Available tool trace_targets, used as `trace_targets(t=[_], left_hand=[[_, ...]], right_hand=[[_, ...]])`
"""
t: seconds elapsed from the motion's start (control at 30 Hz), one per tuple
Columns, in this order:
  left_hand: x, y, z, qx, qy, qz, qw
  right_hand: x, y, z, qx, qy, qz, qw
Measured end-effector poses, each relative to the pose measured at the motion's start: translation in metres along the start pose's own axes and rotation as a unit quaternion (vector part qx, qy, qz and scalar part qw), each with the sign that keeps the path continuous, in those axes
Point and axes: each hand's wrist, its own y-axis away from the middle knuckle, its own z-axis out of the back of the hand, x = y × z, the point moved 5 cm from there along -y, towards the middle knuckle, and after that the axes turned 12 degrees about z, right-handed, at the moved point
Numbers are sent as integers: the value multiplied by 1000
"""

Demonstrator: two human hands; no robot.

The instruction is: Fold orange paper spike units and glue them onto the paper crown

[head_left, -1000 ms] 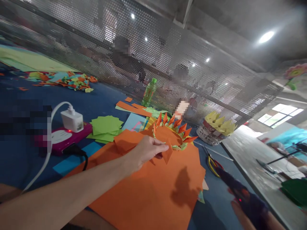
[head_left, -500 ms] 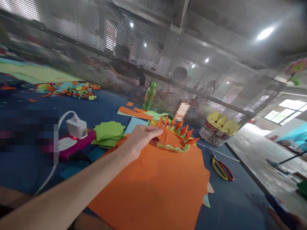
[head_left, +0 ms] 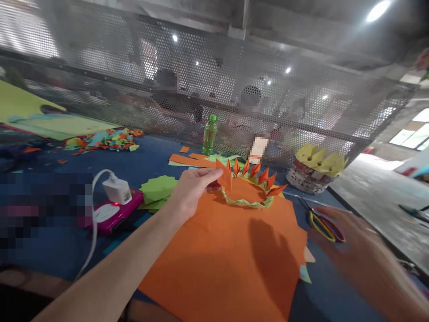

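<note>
My left hand (head_left: pixel 191 193) is closed, thumb and fingers pinching an orange folded paper piece (head_left: pixel 225 176) at the left side of a paper ring (head_left: pixel 250 205). This ring has a pale green folded base, with several pointed orange paper pieces (head_left: pixel 263 175) standing along its far and right sides. It rests on a stack of orange paper sheets (head_left: pixel 217 264). My right hand (head_left: pixel 360 250) is motion-blurred at the right, beside and partly over scissors (head_left: pixel 326 227) with yellow and red handles; its fingers are too smeared to read.
A paper-strip basket (head_left: pixel 310 179) with yellow points stands at the back right. Behind the ring is a green bottle (head_left: pixel 209 136). Green paper pieces (head_left: pixel 157 190), a pink power strip (head_left: pixel 117 214) with a white charger (head_left: pixel 116 190), and a scrap pile (head_left: pixel 109 139) lie left. A perforated screen (head_left: pixel 208 62) borders the table.
My right hand has come in from the lower right corner towards the scissors; the dark blue object it held there is out of sight. My left hand still pinches the orange piece. The view has shifted.
</note>
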Motion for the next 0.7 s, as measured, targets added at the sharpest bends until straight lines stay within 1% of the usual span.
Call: trace_targets(t=[0.07, 0.1, 0.13, 0.2, 0.27, 0.33, 0.43, 0.5, 0.57, 0.7], left_hand=[[0, 1, 0, 4, -11, 1, 1000], [0, 1, -1, 6, -15, 0, 1000], [0, 0, -1, 7, -18, -1, 1000], [0, 0, -1, 8, -21, -4, 1000], [-1, 1, -1, 10, -23, -8, 1000], [-1, 2, -1, 15, -28, -10, 999], [-2, 4, -3, 20, -36, -10, 999], [-2, 5, -4, 20, -41, -11, 999], [-2, 6, -5, 18, -44, -14, 999], [-2, 7, -5, 15, -49, -24, 998]], right_hand=[[58, -69, -15, 34, -27, 59, 997], [78, -94, -25, 50, -36, 78, 995], [92, -112, -37, 66, -43, 93, 993], [108, -133, -61, 87, -48, 116, 988], [113, -141, -83, 101, -44, 127, 986], [116, -145, -100, 112, -34, 138, 984], [122, -150, -113, 118, -18, 148, 982], [126, -152, -115, 113, -9, 155, 981], [129, -151, -112, 100, -2, 166, 981], [133, -135, -89, 56, 7, 202, 978]])
